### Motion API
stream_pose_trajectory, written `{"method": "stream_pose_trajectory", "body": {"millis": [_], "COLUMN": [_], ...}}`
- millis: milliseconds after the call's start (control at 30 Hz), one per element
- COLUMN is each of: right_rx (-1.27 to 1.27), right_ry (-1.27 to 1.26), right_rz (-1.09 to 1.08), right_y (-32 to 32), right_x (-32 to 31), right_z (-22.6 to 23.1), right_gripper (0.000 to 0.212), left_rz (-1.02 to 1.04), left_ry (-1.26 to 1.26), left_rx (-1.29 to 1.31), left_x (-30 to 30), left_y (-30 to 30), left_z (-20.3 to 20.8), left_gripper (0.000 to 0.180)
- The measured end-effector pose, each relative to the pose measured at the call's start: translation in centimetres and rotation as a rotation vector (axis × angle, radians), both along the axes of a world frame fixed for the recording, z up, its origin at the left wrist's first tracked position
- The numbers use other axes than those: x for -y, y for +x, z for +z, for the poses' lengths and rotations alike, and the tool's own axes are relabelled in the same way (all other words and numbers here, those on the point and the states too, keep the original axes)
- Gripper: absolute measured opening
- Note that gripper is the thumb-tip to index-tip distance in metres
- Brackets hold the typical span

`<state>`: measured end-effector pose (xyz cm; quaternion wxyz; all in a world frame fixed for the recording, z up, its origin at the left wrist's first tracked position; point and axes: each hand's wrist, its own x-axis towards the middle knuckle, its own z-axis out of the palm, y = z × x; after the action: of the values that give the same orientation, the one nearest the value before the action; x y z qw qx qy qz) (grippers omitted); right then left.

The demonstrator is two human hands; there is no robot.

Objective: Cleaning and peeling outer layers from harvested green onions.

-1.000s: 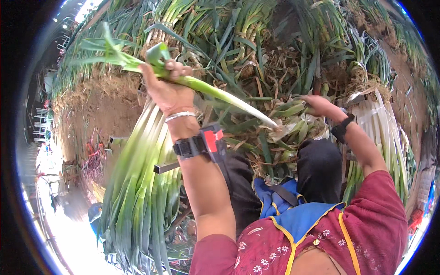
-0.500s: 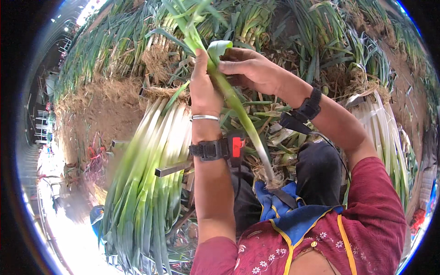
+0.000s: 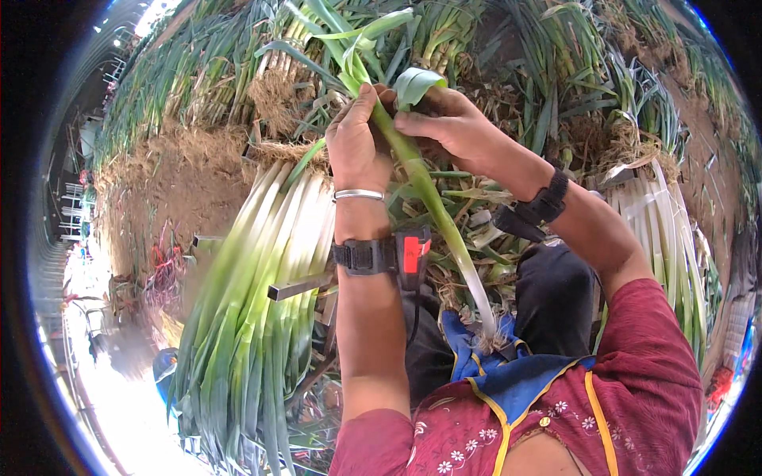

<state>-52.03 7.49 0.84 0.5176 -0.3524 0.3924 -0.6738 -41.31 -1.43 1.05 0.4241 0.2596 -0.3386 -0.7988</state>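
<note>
A single leek (image 3: 431, 197) slants across the middle, its leafy green top far away and its white rooted end near my lap. My left hand (image 3: 357, 147) grips it just below the leaves, with the thumb lying along the stalk. On the other side of the stalk, my right hand (image 3: 456, 127) pinches a pale green leaf (image 3: 417, 84) that curls outward from the leek. Some right fingertips are hidden behind the leaf and stalk. The roots (image 3: 490, 339) hang over my blue apron (image 3: 516, 389).
A bunch of leeks (image 3: 262, 278) lies at left on a metal frame (image 3: 298, 287), roots pointing away. Another pale-stemmed bunch (image 3: 659, 230) lies at right. Several piles of leeks (image 3: 198, 87) line the far side. Stripped leaves (image 3: 480, 230) litter the ground between my knees.
The leek's root end has swung slightly right and nearer. My right hand has shifted right and a little nearer, drawing the curled leaf farther from the stalk. My left hand keeps its grip.
</note>
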Motion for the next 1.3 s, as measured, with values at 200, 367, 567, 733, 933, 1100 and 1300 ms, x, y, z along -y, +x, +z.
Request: {"method": "stream_pose_trajectory", "body": {"millis": [200,367,567,733,933,1100,1300], "right_rx": [-0.237,-0.271,-0.133,-0.002,-0.707,-0.94,-1.009], "right_ry": [-0.034,-0.089,-0.202,-0.126,-0.014,-0.189,-0.18], "right_rz": [0.002,0.012,0.263,-0.203,0.202,-0.08,-0.086], "right_y": [-1.3,-1.3,-2.0,-4.8,-4.9,-0.9,-1.4], "right_x": [-3.5,-6.3,-10.3,-10.1,-7.8,-5.5,-5.2], "right_z": [1.0,2.5,4.7,5.9,-0.1,-2.4,-0.9], "right_gripper": [0.04,0.027,0.037,0.052,0.066,0.039,0.02], "left_rz": [-0.147,-0.212,-0.024,-0.078,-0.094,-0.087,-0.146], "left_ry": [0.153,0.204,0.215,0.187,0.215,0.186,0.188], "left_rx": [-0.025,-0.037,0.074,0.008,0.002,-0.015,-0.075], "left_x": [-0.2,-0.6,0.2,-0.4,-0.7,-1.2,-0.9], "left_y": [-0.1,-0.6,-0.1,-0.1,-0.6,-1.3,-1.1], "left_z": [-0.2,-0.4,-0.8,-0.4,0.0,0.1,-0.2], "left_gripper": [0.022,0.025,0.016,0.02,0.021,0.031,0.031]}}
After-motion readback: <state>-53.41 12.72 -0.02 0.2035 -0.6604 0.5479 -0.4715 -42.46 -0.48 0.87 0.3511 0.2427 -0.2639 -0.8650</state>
